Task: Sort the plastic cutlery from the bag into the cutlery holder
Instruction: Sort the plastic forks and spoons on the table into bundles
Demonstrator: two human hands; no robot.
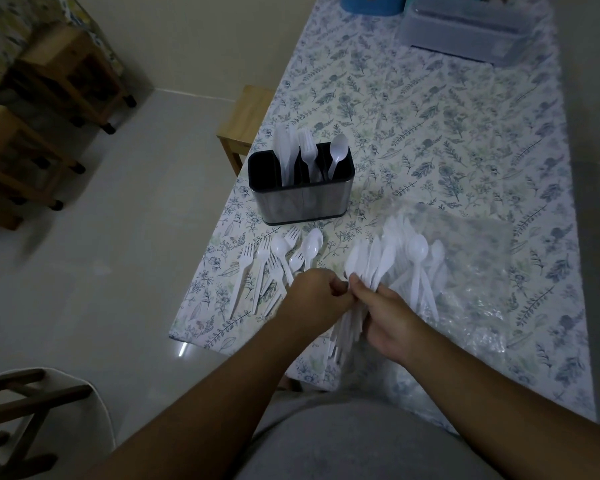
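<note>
A metal cutlery holder (302,202) with a black insert stands near the table's left edge, with white knives, forks and a spoon upright in its compartments. Loose white forks and spoons (281,261) lie fanned on the cloth in front of it. My right hand (385,320) grips a bundle of white knives (371,261), blades pointing away. My left hand (312,296) is closed beside it, pinching at the bundle's handles. More spoons (418,252) lie on the clear plastic bag (471,271) to the right.
The table (447,133) has a floral cloth. A grey plastic box (465,29) and a blue container (371,3) stand at the far end. A wooden stool (243,123) sits by the table's left edge, and wooden trolleys (49,98) stand on the floor at left.
</note>
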